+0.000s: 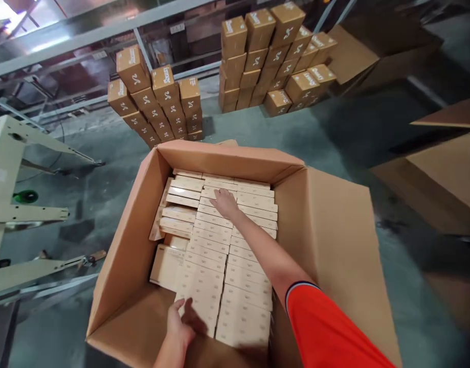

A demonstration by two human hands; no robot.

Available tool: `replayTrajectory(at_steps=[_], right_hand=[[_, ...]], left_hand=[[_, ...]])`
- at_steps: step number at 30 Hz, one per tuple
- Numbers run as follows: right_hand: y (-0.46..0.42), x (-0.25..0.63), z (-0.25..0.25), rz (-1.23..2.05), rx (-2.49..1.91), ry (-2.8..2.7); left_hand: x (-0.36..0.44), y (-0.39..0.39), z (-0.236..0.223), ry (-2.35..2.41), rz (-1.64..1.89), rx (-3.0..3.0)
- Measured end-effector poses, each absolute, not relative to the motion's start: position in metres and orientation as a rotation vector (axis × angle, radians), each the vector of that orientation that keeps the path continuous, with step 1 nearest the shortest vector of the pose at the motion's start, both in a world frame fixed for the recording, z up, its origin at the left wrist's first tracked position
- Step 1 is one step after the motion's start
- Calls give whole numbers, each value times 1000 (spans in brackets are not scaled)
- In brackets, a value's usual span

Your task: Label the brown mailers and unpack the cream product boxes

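Large brown open-topped cardboard carton (133, 250): matt. Flat cream rectangular paperboard boxes (206, 255): smooth, low sheen. Red short cloth sleeve (330, 327): matt. Cream angular metal frame (2, 179): painted, smooth. Grey-green flat floor (230, 125): smooth, faintly glossy.

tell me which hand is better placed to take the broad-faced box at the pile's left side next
Likely the left hand: it is close to the broad-faced box. The right hand is farther off, up by the far pale boxes.
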State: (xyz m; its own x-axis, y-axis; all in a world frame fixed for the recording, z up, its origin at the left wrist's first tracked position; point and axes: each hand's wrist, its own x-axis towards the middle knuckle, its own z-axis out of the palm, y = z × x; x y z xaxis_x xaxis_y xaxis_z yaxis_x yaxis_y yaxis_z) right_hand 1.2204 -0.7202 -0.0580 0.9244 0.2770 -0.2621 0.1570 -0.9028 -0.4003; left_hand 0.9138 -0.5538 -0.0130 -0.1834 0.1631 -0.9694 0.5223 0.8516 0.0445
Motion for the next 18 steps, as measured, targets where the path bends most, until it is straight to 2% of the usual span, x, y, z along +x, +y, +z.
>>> replayTrajectory(at_steps=[11,18], right_hand=[[-719,1222,-68,390,-2716,-260],[-704,1221,-64,422,-2755,-143]], left_hand=[[891,-546,-19,1694,-375,611],[888,-541,-46,1714,-254,536]])
